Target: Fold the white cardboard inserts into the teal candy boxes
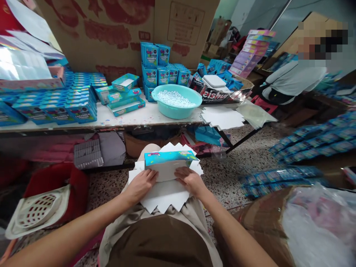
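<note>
Left of the left hand (143, 182), a white slotted tray (41, 211) is resting on a red tub (57, 178), while farther out past that hand, rows of blue packets (80, 109) are filling the near end of the bench (107, 119). Beyond the fingers, open blue trays (125, 105) are lying in a loose cluster. On the worker's lap, directly between both hands, a blue-printed carton (167, 158) is lying across a fanned stack of white card (164, 196), its plain panel facing the body. The left hand is gripping that panel near its left end, and the right hand (190, 181) is gripping it near the right, fingers bent over the card and thumbs mostly hidden. The step in hand appears to be folding or shaping the carton, a move calling for even pressure from both sides and a straight crease. Ahead of the hands, a turquoise bowl (178, 107) is holding small white pieces (175, 98). Beyond the right hand, more white card (222, 116) is overhanging the bench edge, and farther right a person in a grey top (294, 79) is working beside more blue goods.
</note>
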Motion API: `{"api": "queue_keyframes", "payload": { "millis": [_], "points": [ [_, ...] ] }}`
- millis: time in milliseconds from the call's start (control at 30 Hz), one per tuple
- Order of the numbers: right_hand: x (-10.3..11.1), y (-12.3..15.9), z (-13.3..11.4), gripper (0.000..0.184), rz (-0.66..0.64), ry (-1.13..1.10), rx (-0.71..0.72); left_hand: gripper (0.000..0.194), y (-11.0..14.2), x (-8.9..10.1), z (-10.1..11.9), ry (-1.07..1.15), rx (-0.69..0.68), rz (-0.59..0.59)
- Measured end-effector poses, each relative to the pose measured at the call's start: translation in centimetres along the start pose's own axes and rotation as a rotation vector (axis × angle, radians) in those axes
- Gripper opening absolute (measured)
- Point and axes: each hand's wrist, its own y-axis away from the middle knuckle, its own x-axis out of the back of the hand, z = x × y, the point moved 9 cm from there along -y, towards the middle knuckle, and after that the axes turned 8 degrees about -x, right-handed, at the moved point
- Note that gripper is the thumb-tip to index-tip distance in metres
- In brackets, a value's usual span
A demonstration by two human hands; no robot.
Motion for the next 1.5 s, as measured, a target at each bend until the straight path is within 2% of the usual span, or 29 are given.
{"api": "queue_keyframes", "payload": {
  "millis": [133,233,333,400,533,600,667,733,833,900,1033,1133,1267,1500],
  "points": [
    [0.0,-0.8,1.4,0.026,-0.095,-0.197,-0.108,0.031,0.0,0.2,-1.7,0.175,0.198,0.000],
    [-0.7,-2.1,2.7,0.028,-0.228,-0.204,-0.263,0.033,-0.5,1.0,-2.9,0.197,0.331,-0.017],
    [-1.0,-3.7,4.2,0.027,-0.307,-0.117,-0.437,0.034,-1.5,1.9,-3.6,0.152,0.362,-0.030],
    [-1.0,-5.0,4.6,0.025,-0.311,-0.108,-0.474,0.029,-2.3,2.7,-3.7,0.098,0.305,0.020],
    [-1.2,-7.2,4.6,0.016,-0.331,-0.141,-0.435,0.017,-3.3,4.9,-2.7,-0.068,0.048,0.212],
    [-1.3,-7.7,4.4,0.015,-0.345,-0.150,-0.402,0.017,-3.7,4.6,-2.3,-0.097,-0.021,0.171],
    [-1.1,-8.0,4.1,0.015,-0.339,-0.146,-0.370,0.019,-4.1,3.6,-2.6,-0.050,-0.001,0.043],
    [-0.3,-8.2,3.7,0.014,-0.276,-0.107,-0.324,0.022,-4.5,2.6,-3.0,0.022,0.047,-0.071],
    [1.0,-8.1,2.2,0.016,-0.170,-0.022,-0.184,0.025,-4.9,2.3,-3.5,0.086,0.098,-0.133],
    [0.7,-7.7,1.6,0.016,-0.207,0.002,-0.123,0.024,-5.2,2.4,-4.1,0.107,0.141,-0.144],
    [-0.8,-7.1,2.1,0.009,-0.330,0.026,-0.201,0.021,-5.6,2.3,-5.0,0.139,0.233,-0.182],
    [-1.3,-7.2,2.8,0.006,-0.342,0.060,-0.275,0.026,-6.0,2.1,-5.2,0.136,0.278,-0.201],
    [-1.4,-7.0,3.8,0.018,-0.348,0.096,-0.351,0.031,-6.2,1.9,-5.4,0.127,0.299,-0.206],
    [-1.6,-6.4,3.5,0.024,-0.326,0.101,-0.359,0.040,-6.2,1.8,-6.0,0.137,0.272,-0.204]
  ]
}}
